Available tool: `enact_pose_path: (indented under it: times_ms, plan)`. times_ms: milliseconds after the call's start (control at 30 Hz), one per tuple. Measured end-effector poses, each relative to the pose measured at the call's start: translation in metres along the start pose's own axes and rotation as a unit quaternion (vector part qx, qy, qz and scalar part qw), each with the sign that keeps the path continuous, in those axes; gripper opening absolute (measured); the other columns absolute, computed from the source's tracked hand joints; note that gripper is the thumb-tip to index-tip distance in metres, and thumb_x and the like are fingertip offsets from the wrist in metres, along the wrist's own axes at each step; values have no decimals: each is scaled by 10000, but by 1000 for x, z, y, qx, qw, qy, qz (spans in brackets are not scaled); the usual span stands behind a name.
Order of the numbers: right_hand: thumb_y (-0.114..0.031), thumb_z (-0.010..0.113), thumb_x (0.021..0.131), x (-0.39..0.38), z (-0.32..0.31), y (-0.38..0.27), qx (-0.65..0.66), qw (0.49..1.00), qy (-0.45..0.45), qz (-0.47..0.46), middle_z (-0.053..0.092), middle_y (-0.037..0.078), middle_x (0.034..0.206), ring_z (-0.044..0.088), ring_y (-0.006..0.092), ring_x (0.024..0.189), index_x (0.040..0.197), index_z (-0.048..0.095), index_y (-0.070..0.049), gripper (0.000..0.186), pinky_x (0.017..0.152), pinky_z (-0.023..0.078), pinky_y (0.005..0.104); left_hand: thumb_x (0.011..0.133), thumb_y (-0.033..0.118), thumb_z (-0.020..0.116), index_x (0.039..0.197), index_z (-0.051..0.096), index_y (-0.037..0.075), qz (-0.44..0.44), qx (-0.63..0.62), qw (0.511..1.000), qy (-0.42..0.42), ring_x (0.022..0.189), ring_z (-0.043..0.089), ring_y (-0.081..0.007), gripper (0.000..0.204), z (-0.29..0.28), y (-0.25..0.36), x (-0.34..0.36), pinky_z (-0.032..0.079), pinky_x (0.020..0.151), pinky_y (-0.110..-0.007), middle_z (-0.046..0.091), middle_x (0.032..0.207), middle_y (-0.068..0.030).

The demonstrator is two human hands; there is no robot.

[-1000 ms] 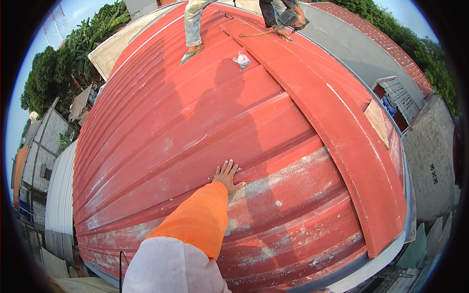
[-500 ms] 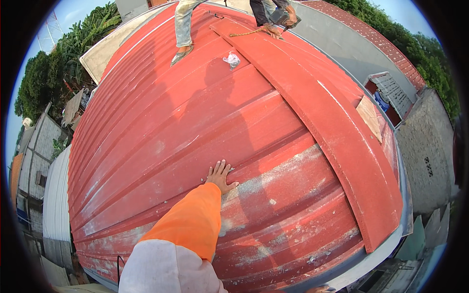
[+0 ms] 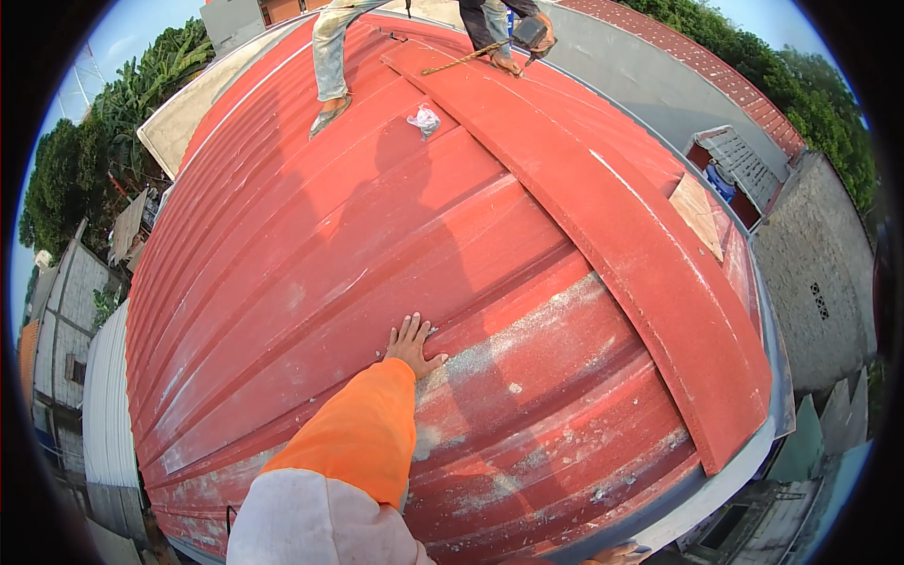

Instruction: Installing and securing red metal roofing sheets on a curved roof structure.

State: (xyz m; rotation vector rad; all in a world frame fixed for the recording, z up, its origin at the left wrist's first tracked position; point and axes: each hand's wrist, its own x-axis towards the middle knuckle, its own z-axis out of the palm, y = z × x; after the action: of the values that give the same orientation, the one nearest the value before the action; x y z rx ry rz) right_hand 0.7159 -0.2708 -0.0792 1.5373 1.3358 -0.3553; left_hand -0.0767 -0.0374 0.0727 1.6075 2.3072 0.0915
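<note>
My left hand (image 3: 410,344) lies flat on the red ribbed metal roof (image 3: 311,235), fingers spread and holding nothing, in an orange and grey sleeve. My right hand (image 3: 617,552) shows only partly at the bottom edge, near the roof's pale metal edge; whether it grips that edge I cannot tell. A wide red capping strip (image 3: 650,264) runs over the sheets to the right of my left hand. A crumpled pale bag (image 3: 423,120) lies farther up the roof.
A co-worker's legs (image 3: 330,56) stand at the top, beside a dark power tool (image 3: 533,34) in a person's hand and a rope (image 3: 461,59). A loose board (image 3: 695,215) lies on the right. Grey walls (image 3: 815,282), trees and lower roofs lie beyond the curving edges.
The view has shifted, so the roof and co-worker sit further left in the picture. My left hand still rests flat. My right hand has appeared at the bottom edge.
</note>
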Motion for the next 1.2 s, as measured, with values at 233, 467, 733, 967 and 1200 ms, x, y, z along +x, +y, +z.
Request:
enact_pose_path:
  times_ms: [233, 467, 733, 967, 1200]
  plan:
    - [-475, 349, 984, 33, 26, 18, 4, 996, -65, -57, 463, 221, 1370, 414, 363, 1293, 1316, 531, -119, 519, 1071, 295, 508, 829, 627, 560, 1514, 243, 93, -2, -1, 1000, 3, 1488, 50, -290, 924, 2, -1, 2, 96, 1191, -500, 110, 1603, -133]
    - [-496, 332, 994, 51, 28, 20, 17, 991, -91, -99, 522, 167, 1351, 456, 309, 1278, 1288, 568, -154, 509, 1072, 322, 461, 831, 655, 537, 1522, 222, 103, -11, 15, 1000, -1, 1489, 48, -287, 940, -2, -6, -4, 94, 1192, -498, 104, 1605, -132]
    - [-501, 322, 999, 67, 57, 23, 60, 989, -122, -64, 531, 134, 1361, 471, 272, 1273, 1294, 571, -174, 506, 1068, 335, 431, 826, 667, 538, 1521, 230, 104, 1, 7, 1000, 11, 1487, 49, -293, 946, 6, -6, 1, 95, 1189, -515, 101, 1604, -133]
    - [-501, 295, 1001, 67, 61, 20, 62, 986, -131, -81, 513, 148, 1380, 468, 284, 1279, 1315, 553, -156, 533, 1065, 346, 433, 827, 662, 539, 1519, 234, 102, 0, 5, 1000, 12, 1486, 60, -296, 942, 5, -4, 1, 100, 1187, -518, 112, 1603, -130]
    - [-498, 293, 999, 64, 65, 21, 9, 991, -76, -107, 532, 149, 1360, 482, 291, 1268, 1295, 570, -140, 542, 1064, 351, 446, 823, 660, 543, 1517, 238, 98, 4, 3, 1000, 14, 1485, 63, -304, 944, 6, -1, 1, 101, 1186, -519, 119, 1601, -136]
